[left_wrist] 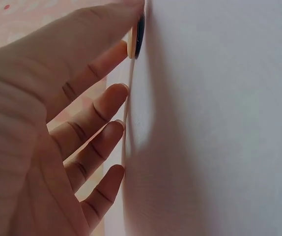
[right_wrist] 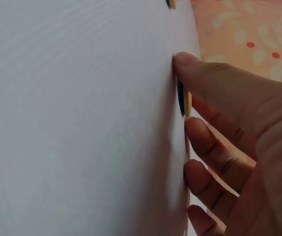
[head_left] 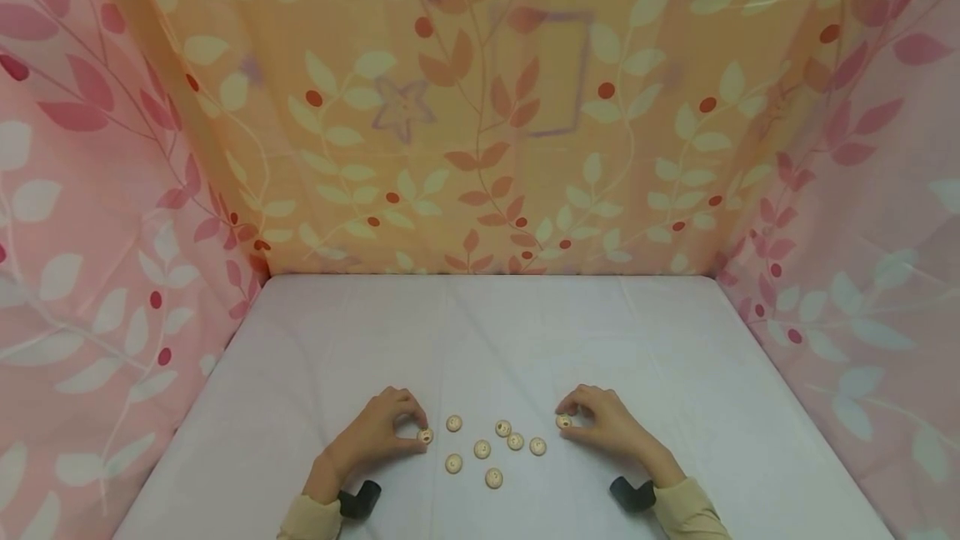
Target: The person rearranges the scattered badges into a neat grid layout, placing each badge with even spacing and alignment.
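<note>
In the head view my left hand [head_left: 378,432] pinches a small round pale disc [head_left: 425,436] between thumb and forefinger at the left of the group. My right hand [head_left: 611,425] pinches a similar disc [head_left: 563,422] on the right side. Both pinched discs lie flat on the white tabletop. From the side, the left wrist view shows a disc [left_wrist: 132,39] with a pale top and dark underside beneath the thumb. A like edge shows on the disc [right_wrist: 184,98] by the right thumb. The marks on the tops are too small to read.
Between the hands several more discs [head_left: 482,449] lie loosely spread on the white table [head_left: 480,340]. Two of them, an upper disc [head_left: 503,428] and a lower disc [head_left: 515,442], nearly touch. Patterned cloth [head_left: 480,107] hangs behind the table and at both sides.
</note>
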{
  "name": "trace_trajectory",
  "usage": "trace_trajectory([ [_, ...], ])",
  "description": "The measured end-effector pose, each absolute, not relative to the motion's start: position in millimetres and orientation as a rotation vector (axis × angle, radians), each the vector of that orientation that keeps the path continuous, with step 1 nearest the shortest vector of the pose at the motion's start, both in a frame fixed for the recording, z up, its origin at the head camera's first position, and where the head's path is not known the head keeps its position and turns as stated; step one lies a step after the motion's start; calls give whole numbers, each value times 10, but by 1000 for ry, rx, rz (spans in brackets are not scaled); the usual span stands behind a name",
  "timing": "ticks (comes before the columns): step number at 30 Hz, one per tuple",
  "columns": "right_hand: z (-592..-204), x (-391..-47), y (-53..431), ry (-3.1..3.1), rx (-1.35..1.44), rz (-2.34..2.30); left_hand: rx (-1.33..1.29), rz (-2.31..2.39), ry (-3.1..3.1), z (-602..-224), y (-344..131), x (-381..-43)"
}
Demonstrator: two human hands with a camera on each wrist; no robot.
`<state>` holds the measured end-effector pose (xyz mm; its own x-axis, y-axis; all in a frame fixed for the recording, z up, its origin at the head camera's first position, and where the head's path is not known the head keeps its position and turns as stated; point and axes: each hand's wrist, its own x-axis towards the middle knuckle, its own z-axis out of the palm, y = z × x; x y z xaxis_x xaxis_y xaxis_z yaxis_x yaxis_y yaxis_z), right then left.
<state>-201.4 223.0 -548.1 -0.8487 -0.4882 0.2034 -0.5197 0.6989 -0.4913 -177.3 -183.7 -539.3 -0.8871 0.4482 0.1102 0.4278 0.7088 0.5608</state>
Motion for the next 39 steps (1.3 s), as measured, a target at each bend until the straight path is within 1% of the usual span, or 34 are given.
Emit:
trace_trajectory([
  [16, -5454, -2102, 2243, -2873, 900, 919, 722, 923, 2877, -5429, -1830, -1771],
  [26, -5407, -2177, 2243, -2869, 790, 920, 722, 937, 2875, -5460, -1832, -1784],
  [39, -5407, -2379, 2254, -2896, 621, 951, 721, 979, 2853, -5485, -1853, -1799],
])
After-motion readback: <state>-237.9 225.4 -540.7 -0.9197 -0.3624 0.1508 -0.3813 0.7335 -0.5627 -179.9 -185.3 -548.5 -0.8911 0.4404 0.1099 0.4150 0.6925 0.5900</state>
